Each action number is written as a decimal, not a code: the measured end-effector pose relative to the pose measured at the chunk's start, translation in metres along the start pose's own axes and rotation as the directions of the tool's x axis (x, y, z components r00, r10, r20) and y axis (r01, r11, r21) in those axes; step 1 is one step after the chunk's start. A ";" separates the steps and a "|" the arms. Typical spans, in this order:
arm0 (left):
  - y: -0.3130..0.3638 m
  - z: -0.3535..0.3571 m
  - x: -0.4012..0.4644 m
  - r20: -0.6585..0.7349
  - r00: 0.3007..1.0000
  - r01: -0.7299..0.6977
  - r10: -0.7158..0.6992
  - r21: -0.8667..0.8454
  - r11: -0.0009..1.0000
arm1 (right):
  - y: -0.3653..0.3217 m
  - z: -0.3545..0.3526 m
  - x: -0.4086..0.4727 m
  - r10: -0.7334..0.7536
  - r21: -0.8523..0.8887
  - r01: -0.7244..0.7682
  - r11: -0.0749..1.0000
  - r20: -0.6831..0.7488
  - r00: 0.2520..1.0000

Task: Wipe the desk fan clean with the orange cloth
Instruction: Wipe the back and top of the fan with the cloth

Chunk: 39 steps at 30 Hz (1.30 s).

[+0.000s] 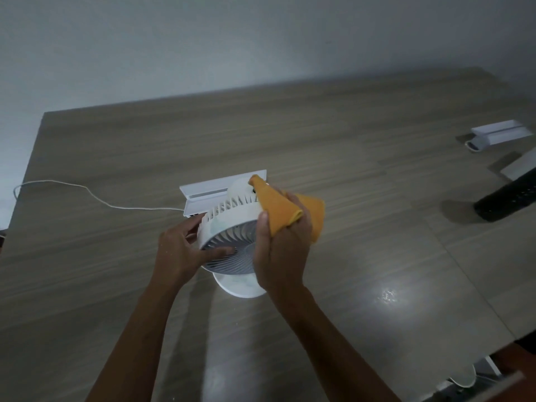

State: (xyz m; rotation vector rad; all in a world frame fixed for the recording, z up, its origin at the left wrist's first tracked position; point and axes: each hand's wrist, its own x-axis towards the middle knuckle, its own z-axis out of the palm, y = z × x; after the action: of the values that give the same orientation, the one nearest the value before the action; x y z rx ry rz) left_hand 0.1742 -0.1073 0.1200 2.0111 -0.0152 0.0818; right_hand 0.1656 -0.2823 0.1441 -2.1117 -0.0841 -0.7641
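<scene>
I see the desk fan (232, 227) standing on the wood-grain surface (348, 158), its round white base (240, 285) nearest me and its head tilted so the front grille faces up toward the camera. My left hand (179, 250) steadies the fan from its left side: the thumb lies across the grille, and the fingers wrap around the rim behind it, so this grip is clenched on the fan housing. My right hand (282, 250) is on the fan's right side, its grip clenched on the orange cloth (287, 210). The cloth is bunched between thumb and fingers and drapes over the upper right edge of the housing, one pointed corner reaching up to the rounded motor hub at the back.

Just behind the fan lies a white tray-like piece (214, 190), touching or nearly touching the housing; I cannot tell which. A thin white cable (87, 190) runs from behind the fan off to its left, toward the edge of the surface. Well to the right of the fan sit another white piece (499, 133) and a dark object (510, 198), partly cut off by the frame.
</scene>
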 end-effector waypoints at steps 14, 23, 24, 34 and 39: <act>0.005 0.004 -0.011 -0.033 0.999 0.011 -0.009 0.082 0.997 | -0.022 -0.016 0.002 -0.244 -0.162 0.350 0.923 0.458 0.855; 0.065 -0.040 -0.022 -0.080 0.997 -0.028 0.018 -0.128 0.991 | 0.048 -0.077 0.036 0.095 0.223 -0.137 0.965 0.191 0.977; 0.078 -0.028 -0.018 -0.150 0.986 -0.079 0.066 -0.083 0.993 | 0.059 -0.075 0.038 0.214 0.243 -0.255 0.936 0.183 0.960; 0.108 0.074 0.006 0.069 0.959 -0.233 0.276 0.748 0.622 | 0.081 -0.035 0.031 0.065 0.222 -0.140 0.965 0.317 0.946; 0.075 0.061 -0.003 -0.180 0.921 -0.158 0.346 0.638 0.753 | 0.076 -0.018 0.032 -0.006 0.235 -0.047 0.971 0.222 0.975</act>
State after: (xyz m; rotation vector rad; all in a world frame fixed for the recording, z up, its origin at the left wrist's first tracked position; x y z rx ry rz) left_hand 0.1708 -0.1943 0.1621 2.6255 -0.0894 0.6348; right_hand 0.2071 -0.3499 0.1155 -1.9555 -0.2614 -0.4766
